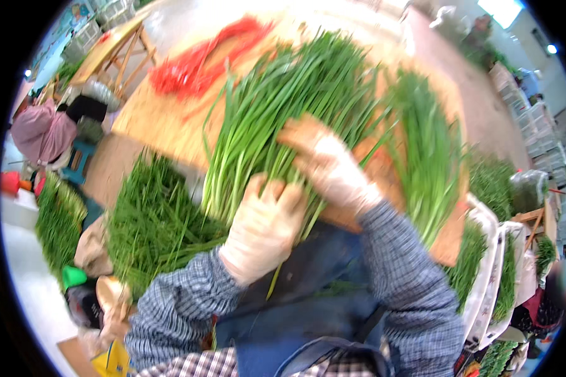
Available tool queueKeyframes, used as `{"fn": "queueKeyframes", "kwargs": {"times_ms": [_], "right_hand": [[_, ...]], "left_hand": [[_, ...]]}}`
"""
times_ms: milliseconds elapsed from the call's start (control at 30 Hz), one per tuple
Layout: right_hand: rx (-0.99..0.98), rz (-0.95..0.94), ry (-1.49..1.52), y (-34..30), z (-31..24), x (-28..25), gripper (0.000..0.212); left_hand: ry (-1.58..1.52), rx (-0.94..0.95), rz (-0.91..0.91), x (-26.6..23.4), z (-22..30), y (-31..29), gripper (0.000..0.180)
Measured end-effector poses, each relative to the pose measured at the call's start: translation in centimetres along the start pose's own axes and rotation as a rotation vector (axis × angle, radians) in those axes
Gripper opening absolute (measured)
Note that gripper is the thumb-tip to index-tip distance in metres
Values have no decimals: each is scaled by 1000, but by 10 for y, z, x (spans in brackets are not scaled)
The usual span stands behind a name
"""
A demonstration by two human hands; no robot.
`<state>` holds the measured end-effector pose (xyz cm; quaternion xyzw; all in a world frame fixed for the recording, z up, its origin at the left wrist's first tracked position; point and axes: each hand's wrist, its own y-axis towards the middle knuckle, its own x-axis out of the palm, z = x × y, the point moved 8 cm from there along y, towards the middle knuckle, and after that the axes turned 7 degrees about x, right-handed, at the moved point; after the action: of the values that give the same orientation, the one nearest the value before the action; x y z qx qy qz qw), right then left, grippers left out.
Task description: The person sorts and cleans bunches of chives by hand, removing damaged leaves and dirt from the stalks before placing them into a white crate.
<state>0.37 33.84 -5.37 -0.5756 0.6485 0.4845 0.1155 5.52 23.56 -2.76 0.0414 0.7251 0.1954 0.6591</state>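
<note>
A thick spread of garlic chives lies on the wooden table in front of me, its white-green stem ends toward my body and its leaves pointing away. My left hand, in a thin pale glove, has its fingers bent down over the stems near the table's front edge. Gloved as well, my right hand reaches across from the right, its fingers curled into the chives a little higher up. The fingertips of both hands are partly hidden among the stems. One loose yellowish blade hangs below my left hand over the dark apron.
Red ties lie at the table's far left. A separate chive bundle lies on its right side. Another green heap sits at my left. White crates with greens stand at my right. A person in pink is at far left.
</note>
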Motion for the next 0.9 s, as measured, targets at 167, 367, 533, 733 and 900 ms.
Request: {"fn": "queueKeyframes", "kwargs": {"times_ms": [167,367,533,733,900], "right_hand": [[188,-139,-53,0,-1,9,41],[217,-130,-31,-6,6,6,41],[110,-47,-1,-4,6,3,48],[124,-83,154,-7,4,-6,58],[170,-152,227,-10,11,-7,64]], "left_hand": [[-20,168,90,-6,11,-9,16],[44,292,-32,4,18,4,16],[-29,286,-18,7,14,1,17],[-123,242,9,-6,24,-20,24],[-446,151,-11,-41,29,-72,29]]}}
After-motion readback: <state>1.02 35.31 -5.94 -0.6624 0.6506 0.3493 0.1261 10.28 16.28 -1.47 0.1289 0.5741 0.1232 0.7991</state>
